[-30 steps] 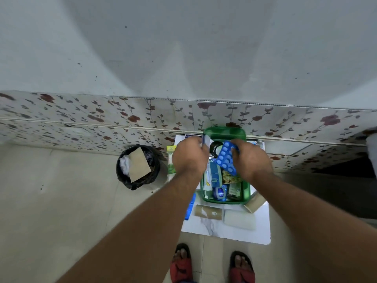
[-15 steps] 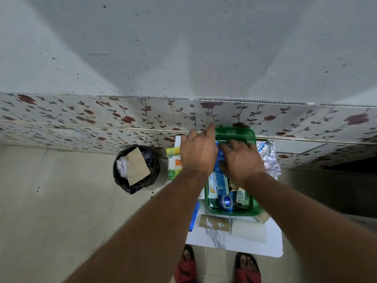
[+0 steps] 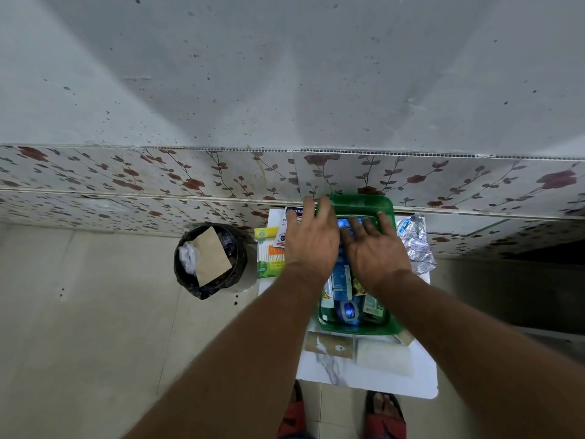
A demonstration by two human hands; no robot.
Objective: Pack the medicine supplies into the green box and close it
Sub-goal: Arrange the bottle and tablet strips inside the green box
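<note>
The green box (image 3: 361, 328) sits open on a small white table (image 3: 370, 380), its lid (image 3: 361, 202) raised at the far side. Inside lie tubes, a blue round tin (image 3: 347, 311) and a blue blister pack (image 3: 348, 224). My left hand (image 3: 311, 240) rests flat over the box's left half, fingers spread toward the lid. My right hand (image 3: 378, 248) lies flat on the blue blister pack, fingers apart, pressing down on the contents. A pack of cotton buds (image 3: 269, 256) and a white-blue sachet (image 3: 292, 221) lie left of the box. Crumpled foil strips (image 3: 414, 240) lie to its right.
A black bin (image 3: 210, 259) with a brown card and white waste stands on the floor to the left. A brown card piece (image 3: 329, 343) and a white gauze pad (image 3: 384, 356) lie at the table's near edge. A flowered tiled wall runs behind. My sandalled feet show below.
The blue blister pack, held above the box by my right hand a second ago, now lies inside. Both hands have flattened over the contents and the view shifted slightly.
</note>
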